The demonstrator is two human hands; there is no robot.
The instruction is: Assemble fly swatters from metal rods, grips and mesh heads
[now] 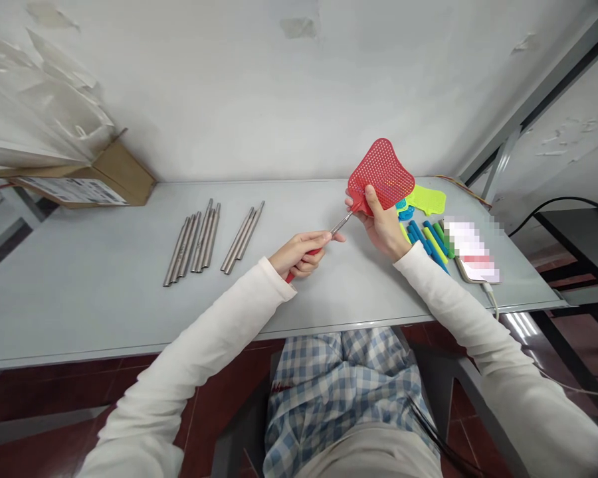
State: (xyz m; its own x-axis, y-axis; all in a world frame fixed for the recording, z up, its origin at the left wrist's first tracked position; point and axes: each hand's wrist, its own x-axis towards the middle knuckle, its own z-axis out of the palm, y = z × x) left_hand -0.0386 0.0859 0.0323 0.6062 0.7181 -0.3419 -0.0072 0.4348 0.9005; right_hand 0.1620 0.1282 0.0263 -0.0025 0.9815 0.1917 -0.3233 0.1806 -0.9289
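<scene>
A red fly swatter (pixel 383 171) with a perforated head is held up above the table between both hands. My right hand (pixel 380 222) is closed around the base of the head, thumb on its front. My left hand (pixel 303 254) wraps round the red grip and the lower part of the metal shaft (pixel 341 224). Beside my right hand lie a yellow-green swatter head (pixel 428 200) and a blue one (pixel 406 211), partly covered. Several blue, green and yellow-green handle tubes (pixel 431 242) lie near my right wrist.
Several steel tubes (pixel 206 236) lie in groups on the left of the grey table (pixel 104 292). A phone (pixel 471 249) with a cable plugged in lies at the right. A cardboard box (pixel 114 172) stands at the back left. A white wall rises behind the table.
</scene>
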